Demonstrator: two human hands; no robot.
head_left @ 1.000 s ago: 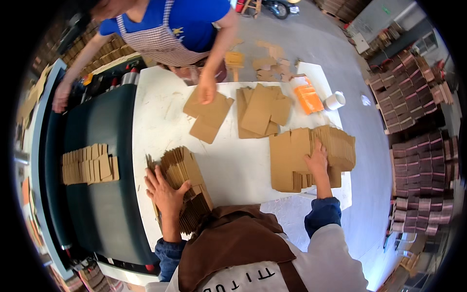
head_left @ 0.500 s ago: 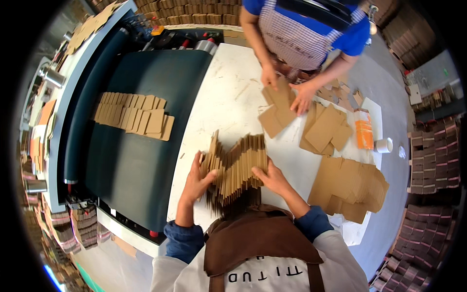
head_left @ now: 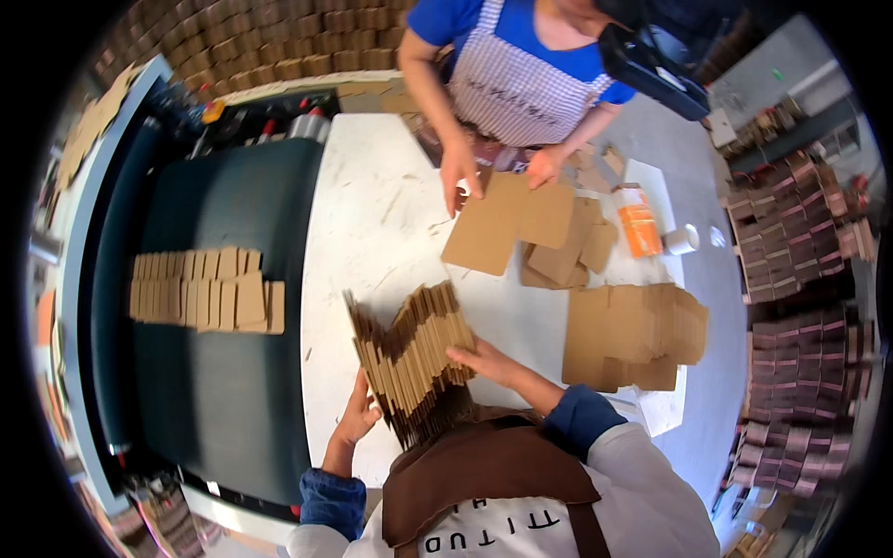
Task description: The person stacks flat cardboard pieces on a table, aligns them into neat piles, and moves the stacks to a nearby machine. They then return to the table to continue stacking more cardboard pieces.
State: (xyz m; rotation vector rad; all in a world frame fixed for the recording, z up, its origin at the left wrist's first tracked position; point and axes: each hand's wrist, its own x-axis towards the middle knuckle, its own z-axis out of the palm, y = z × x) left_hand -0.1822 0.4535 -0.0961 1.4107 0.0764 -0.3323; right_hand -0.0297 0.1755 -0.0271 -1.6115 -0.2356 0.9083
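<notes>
A thick bundle of flat cardboard pieces stands on edge close to my apron, its top edges stepped in a zigzag. My left hand presses against the bundle's left end, and my right hand grips the right end with the thumb on top. Between them the pieces are squeezed together, and their lower part is hidden in shadow by the apron. Across the white table a co-worker's hands hold brown cardboard sheets. Right of my right hand lies a fanned stack of cardboard sheets.
On the left, a dark green conveyor belt carries an overlapping row of cardboard pieces. An orange-and-white package and a white roll stand near the table's right edge. Bundled cardboard stacks line the floor beyond.
The view has shifted. The bundle has turned slightly in my hands, my left hand sitting lower at its side. The co-worker has lifted and spread the cardboard sheets.
</notes>
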